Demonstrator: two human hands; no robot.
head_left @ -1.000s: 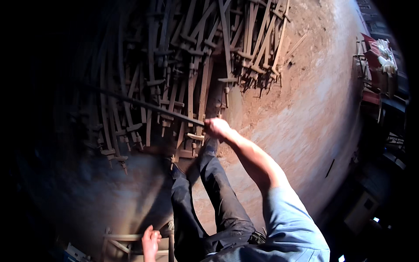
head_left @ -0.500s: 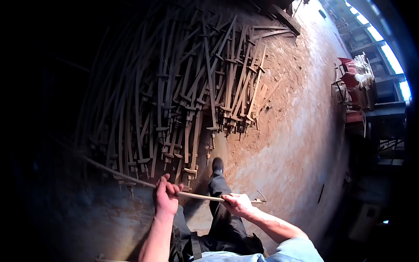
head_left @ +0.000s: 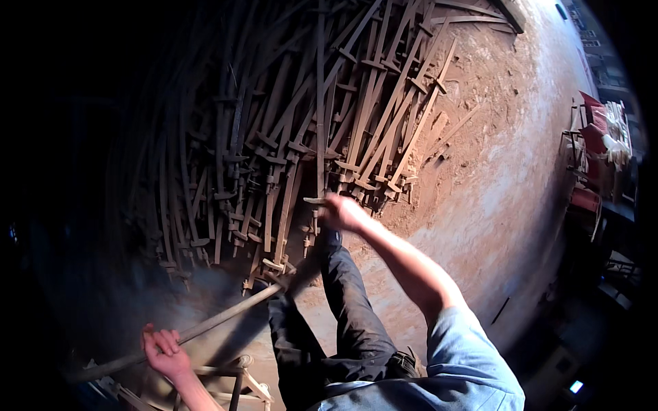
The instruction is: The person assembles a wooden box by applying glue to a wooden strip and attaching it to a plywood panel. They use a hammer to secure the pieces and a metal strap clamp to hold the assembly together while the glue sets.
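My left hand (head_left: 164, 351), at the lower left, has its fingers curled around a long bar clamp (head_left: 229, 314). That clamp slants up toward the middle, its upper end near my leg, its other end fading into shadow. My right hand (head_left: 340, 213) reaches forward and is closed at the near end of another long bar clamp (head_left: 320, 116), next to its crosswise jaw. This second clamp lies lengthwise on a large pile of rusty bar clamps (head_left: 274, 157), their screw ends pointing toward me. My right hand partly hides the clamp's end.
A wooden frame (head_left: 240, 383) stands at the lower left, beside my left forearm. Reddish dirt and wood scraps (head_left: 439, 137) lie right of the pile. Far right is a red stand (head_left: 593, 130) stacked with pale pieces. A dark beam (head_left: 508, 15) lies at the top.
My right hand has let go of the first clamp and moved forward onto another in the pile. My left hand has swung the first clamp down and left. The view has shifted.
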